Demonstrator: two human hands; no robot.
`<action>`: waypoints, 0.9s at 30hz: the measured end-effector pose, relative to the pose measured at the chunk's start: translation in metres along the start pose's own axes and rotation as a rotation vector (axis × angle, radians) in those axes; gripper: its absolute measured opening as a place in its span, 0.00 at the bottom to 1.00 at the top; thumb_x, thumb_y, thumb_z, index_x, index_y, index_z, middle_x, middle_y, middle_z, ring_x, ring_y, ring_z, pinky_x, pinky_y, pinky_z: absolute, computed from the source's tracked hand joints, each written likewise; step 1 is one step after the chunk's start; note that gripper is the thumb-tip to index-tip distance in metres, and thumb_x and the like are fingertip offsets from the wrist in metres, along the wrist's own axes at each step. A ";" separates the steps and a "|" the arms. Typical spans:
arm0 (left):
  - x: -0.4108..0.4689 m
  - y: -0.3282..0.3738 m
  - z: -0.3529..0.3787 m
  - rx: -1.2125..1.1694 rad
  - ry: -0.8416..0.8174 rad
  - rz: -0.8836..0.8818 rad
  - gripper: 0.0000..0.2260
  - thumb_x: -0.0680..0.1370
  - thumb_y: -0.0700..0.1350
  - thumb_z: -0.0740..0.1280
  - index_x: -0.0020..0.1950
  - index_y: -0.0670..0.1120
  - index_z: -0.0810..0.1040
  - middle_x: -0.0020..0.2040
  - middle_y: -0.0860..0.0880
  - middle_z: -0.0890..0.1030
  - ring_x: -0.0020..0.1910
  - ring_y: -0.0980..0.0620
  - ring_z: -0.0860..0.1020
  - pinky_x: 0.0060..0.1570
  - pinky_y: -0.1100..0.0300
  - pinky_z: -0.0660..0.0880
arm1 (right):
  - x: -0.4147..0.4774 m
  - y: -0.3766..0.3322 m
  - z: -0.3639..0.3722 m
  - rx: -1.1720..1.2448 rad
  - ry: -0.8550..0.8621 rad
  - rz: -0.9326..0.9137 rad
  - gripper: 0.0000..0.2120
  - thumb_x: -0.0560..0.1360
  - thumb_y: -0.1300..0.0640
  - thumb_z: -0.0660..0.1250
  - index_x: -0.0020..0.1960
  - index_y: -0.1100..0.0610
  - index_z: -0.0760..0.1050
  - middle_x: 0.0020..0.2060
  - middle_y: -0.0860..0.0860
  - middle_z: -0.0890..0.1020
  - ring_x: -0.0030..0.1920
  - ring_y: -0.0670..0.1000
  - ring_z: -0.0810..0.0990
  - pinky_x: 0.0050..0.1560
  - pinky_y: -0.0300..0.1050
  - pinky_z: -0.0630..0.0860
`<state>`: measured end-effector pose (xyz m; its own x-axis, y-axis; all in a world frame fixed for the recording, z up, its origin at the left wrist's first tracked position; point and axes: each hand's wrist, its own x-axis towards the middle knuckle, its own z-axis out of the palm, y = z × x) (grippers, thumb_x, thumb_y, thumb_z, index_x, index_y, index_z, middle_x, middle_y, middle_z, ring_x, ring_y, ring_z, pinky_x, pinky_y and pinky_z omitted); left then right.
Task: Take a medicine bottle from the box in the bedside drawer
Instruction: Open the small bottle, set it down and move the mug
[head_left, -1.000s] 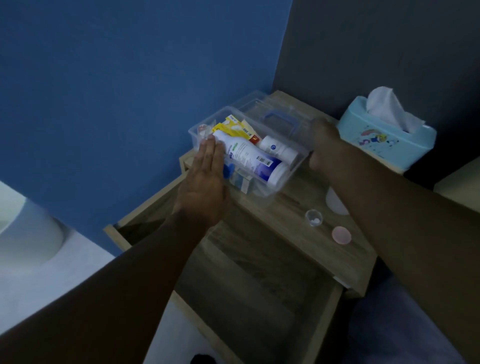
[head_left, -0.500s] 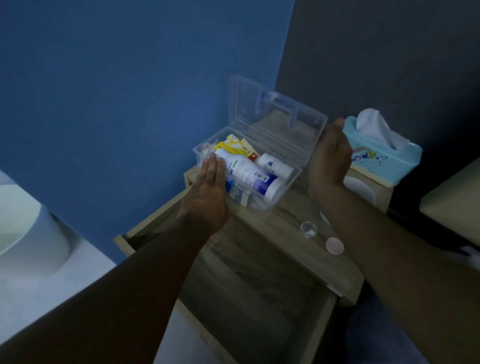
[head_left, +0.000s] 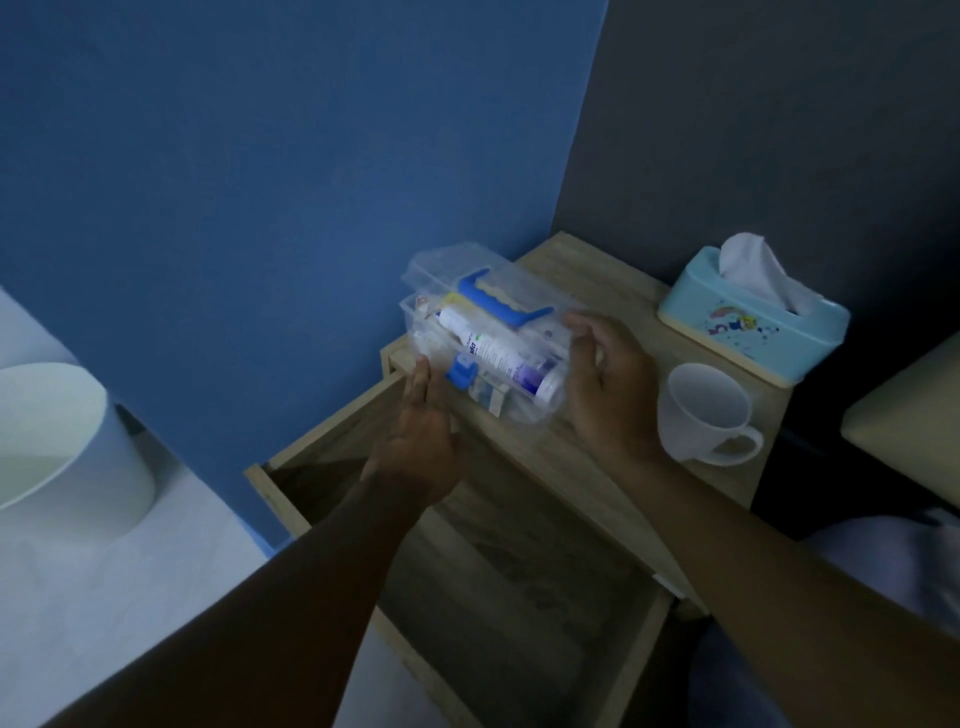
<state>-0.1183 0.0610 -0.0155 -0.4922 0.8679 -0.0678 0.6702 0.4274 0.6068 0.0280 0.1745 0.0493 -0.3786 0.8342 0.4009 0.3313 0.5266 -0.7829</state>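
A clear plastic box (head_left: 524, 411) with a blue handle (head_left: 498, 301) sits on the wooden bedside table (head_left: 576, 467), its lid down. Through the plastic I see a white medicine bottle (head_left: 493, 353) lying on its side among smaller packets. My left hand (head_left: 421, 441) rests flat against the box's front wall, fingertips beside the blue latch (head_left: 460, 371). My right hand (head_left: 608, 384) curls around the box's right end, fingers on the lid's edge. The open drawer (head_left: 519, 597) below holds nothing that I can see.
A white mug (head_left: 706, 410) stands just right of my right hand. A light blue tissue box (head_left: 753, 327) sits at the table's back right. A white bin (head_left: 62, 441) stands on the floor at left. A blue wall lies close behind the box.
The lid, flat open and then half raised, has come down onto the box under my right hand. My left hand has stayed at the box's front.
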 end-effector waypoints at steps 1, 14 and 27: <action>0.001 0.002 0.001 -0.026 -0.002 -0.021 0.37 0.78 0.43 0.64 0.80 0.47 0.45 0.81 0.47 0.44 0.79 0.45 0.49 0.73 0.50 0.58 | -0.002 0.003 0.000 -0.050 -0.043 -0.041 0.14 0.83 0.60 0.58 0.63 0.60 0.78 0.61 0.53 0.81 0.64 0.48 0.78 0.64 0.52 0.77; 0.015 -0.007 0.017 -0.262 0.314 -0.043 0.17 0.80 0.57 0.59 0.66 0.52 0.67 0.55 0.52 0.77 0.49 0.56 0.77 0.36 0.68 0.69 | -0.018 0.035 0.008 -0.393 -0.146 -0.290 0.21 0.81 0.48 0.63 0.69 0.60 0.75 0.70 0.55 0.76 0.75 0.52 0.69 0.71 0.52 0.71; 0.029 0.025 0.013 -0.418 0.617 0.000 0.10 0.80 0.51 0.64 0.57 0.48 0.78 0.51 0.49 0.80 0.48 0.57 0.79 0.45 0.64 0.78 | -0.015 0.046 0.015 -0.450 -0.057 -0.345 0.21 0.80 0.45 0.64 0.66 0.57 0.77 0.67 0.54 0.79 0.72 0.51 0.73 0.65 0.52 0.77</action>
<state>-0.1082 0.0999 -0.0129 -0.7972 0.5153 0.3146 0.4636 0.1887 0.8657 0.0360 0.1840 0.0007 -0.5725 0.5977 0.5613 0.5107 0.7955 -0.3261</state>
